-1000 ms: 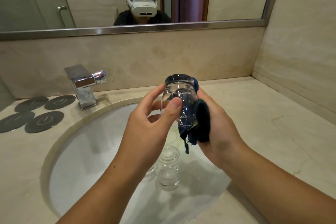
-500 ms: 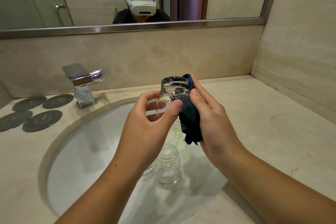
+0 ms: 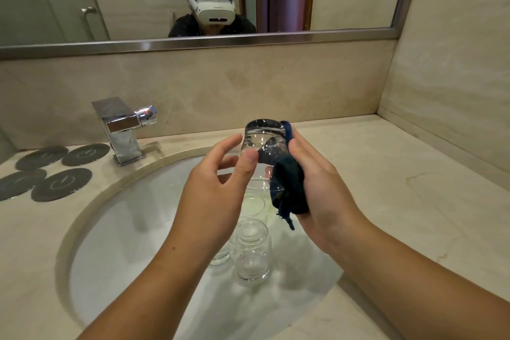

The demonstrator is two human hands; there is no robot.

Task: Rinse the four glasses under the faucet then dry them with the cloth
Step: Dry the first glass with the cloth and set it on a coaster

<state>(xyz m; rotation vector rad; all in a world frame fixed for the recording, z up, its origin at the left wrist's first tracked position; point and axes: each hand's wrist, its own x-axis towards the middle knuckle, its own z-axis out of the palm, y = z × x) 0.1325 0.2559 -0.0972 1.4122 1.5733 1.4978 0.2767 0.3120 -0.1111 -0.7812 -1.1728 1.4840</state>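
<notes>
The glass is held bottom-up over the sink, between the two hands. The left hand grips it lightly, with the thumb tip pressed on the near side and the index finger reaching to its left side; the other fingers are loosely curved. The right hand holds the dark blue cloth against the right side of the glass. The cloth is bunched over the thumb, and the fingers reach up behind the glass, with a bit of cloth showing at its top edge. A frayed end hangs below the hand.

Down in the basin, under the hands, the other glasses sit close together; one is partly hidden by the left wrist, so their number is unclear. The faucet stands at the back left of the sink, with no water visible. Four dark coasters lie left of it on the counter.
</notes>
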